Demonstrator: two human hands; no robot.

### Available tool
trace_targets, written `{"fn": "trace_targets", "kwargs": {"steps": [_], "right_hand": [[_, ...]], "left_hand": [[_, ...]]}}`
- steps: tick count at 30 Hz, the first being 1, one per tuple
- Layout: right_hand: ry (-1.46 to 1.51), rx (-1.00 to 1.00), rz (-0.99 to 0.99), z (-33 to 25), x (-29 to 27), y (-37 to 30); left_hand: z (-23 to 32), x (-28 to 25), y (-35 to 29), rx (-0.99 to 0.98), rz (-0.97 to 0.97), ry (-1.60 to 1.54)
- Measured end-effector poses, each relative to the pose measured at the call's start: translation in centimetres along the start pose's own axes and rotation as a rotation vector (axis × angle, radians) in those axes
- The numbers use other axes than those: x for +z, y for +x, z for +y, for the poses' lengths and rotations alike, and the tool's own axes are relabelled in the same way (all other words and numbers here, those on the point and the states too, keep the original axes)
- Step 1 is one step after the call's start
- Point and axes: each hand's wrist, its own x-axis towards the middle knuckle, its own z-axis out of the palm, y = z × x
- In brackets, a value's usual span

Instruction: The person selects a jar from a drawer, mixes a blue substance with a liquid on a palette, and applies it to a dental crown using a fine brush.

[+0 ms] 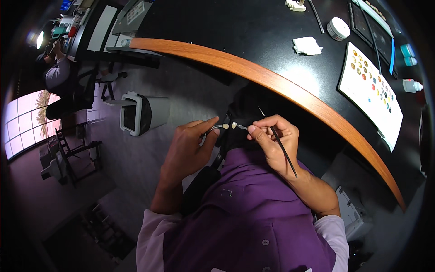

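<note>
My left hand (185, 152) pinches a thin curved metal holder (213, 128) between thumb and forefinger. At its tip is a small cream tooth crown (225, 126). Right beside the crown, a tooth-shaped shade tab (234, 125) on a short metal stem points toward it, with a narrow space between. My right hand (280, 144) grips that stem between thumb and forefinger. A slim dark brush (284, 152) also rests in the right hand, slanting across the fingers with its pointed tip up and away. Both hands are above my lap, in front of the purple apron.
A black bench with a curved wooden edge (281, 81) runs ahead and to the right. On it lie a crumpled tissue (307, 46), a white jar (338, 29) and a palette sheet with coloured spots (371, 86). A bin (156, 114) stands left; another person (58, 75) sits far left.
</note>
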Motion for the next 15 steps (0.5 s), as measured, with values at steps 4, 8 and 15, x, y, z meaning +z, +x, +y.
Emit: {"fn": "trace_targets", "kwargs": {"steps": [4,8,15], "right_hand": [[-0.005,0.000,0.046,-0.1,-0.8,-0.1],[-0.026,-0.011,0.058,-0.3,-1.5,-0.6],[-0.023,-0.056,0.076,-1.4,-1.8,-1.6]], "left_hand": [[0.1,0.6,0.7,0.039,-0.065,-0.001],[0.3,1.0,0.9,0.098,-0.057,-0.020],[1.6,0.8,1.4,0.186,-0.042,-0.015]]}}
